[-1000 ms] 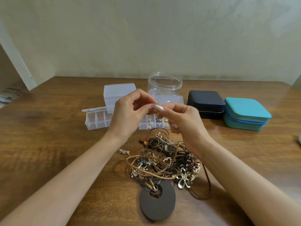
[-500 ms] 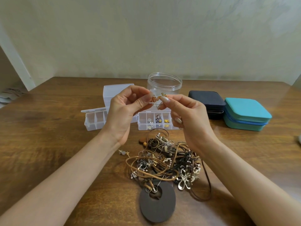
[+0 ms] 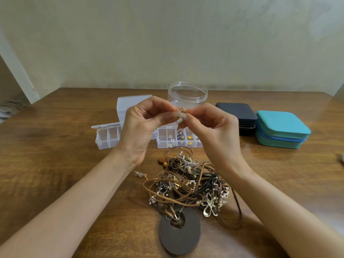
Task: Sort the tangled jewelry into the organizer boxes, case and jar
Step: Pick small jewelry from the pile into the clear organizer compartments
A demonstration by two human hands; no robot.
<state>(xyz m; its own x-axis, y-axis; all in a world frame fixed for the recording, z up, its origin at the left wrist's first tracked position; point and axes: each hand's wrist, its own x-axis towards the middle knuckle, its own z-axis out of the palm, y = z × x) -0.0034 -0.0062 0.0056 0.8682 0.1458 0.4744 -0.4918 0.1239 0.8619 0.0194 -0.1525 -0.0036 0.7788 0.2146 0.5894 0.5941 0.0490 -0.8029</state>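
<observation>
A small gold and silver jewelry piece (image 3: 181,116) is pinched between my left hand (image 3: 141,127) and my right hand (image 3: 214,127), both raised above the table in front of the clear jar (image 3: 187,95). Below my hands lies a tangled jewelry pile (image 3: 189,185) of cords, chains and charms, with a dark round pendant (image 3: 179,233) at its near end. Two clear organizer boxes stand behind: the left organizer box (image 3: 108,136) has bare compartments, while the right organizer box (image 3: 178,139) holds several small pieces. A black case (image 3: 237,114) and a teal case (image 3: 281,127) sit shut at the right.
A loose earring (image 3: 140,174) lies on the wooden table (image 3: 55,155) beside my left forearm. An upright clear lid (image 3: 130,105) stands behind the left organizer box. The wall runs along the table's far edge.
My hands rose from just above the right organizer box to jar height, parted slightly, then closed again on the small piece.
</observation>
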